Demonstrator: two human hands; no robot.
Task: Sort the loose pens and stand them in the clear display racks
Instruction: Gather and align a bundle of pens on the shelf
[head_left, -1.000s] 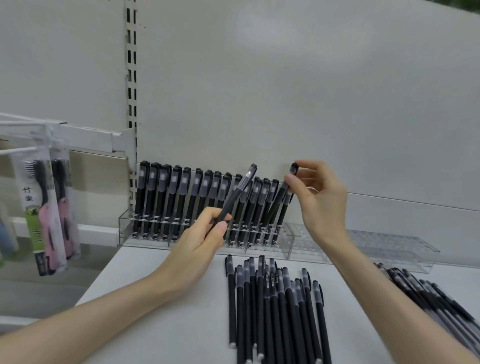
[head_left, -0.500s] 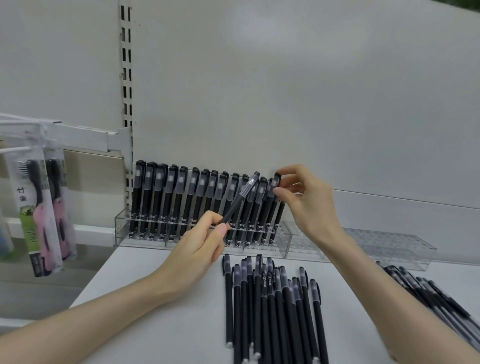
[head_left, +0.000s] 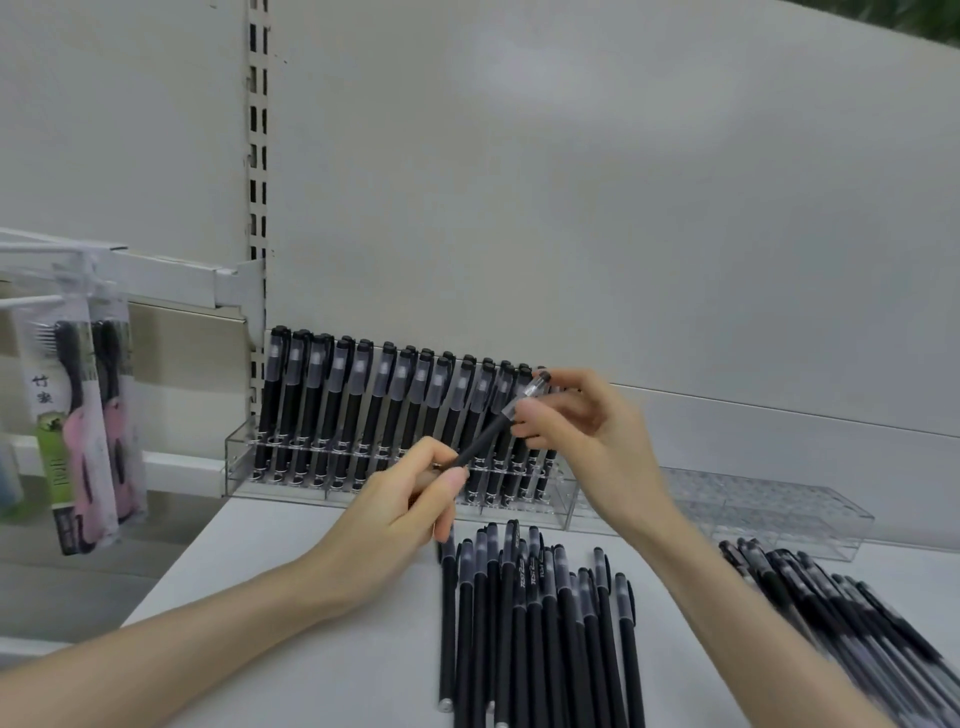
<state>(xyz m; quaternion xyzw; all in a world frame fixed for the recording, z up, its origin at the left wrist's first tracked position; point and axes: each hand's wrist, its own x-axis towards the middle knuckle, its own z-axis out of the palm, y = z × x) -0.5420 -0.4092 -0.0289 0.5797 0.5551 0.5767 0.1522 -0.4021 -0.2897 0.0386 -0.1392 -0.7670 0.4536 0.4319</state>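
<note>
Pen (head_left: 491, 431) is spanning both grips: left grip (head_left: 400, 514) is pinching its lower barrel, right grip (head_left: 587, 431) is pinching the capped end. Light, stiff, probably slick, it is wanting a mid-barrel pinch; rack (head_left: 291, 491) is standing just behind.

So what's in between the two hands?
One black pen bridges them in the head view: the left hand pinches its lower end, the right hand pinches its clear-capped end.
</note>
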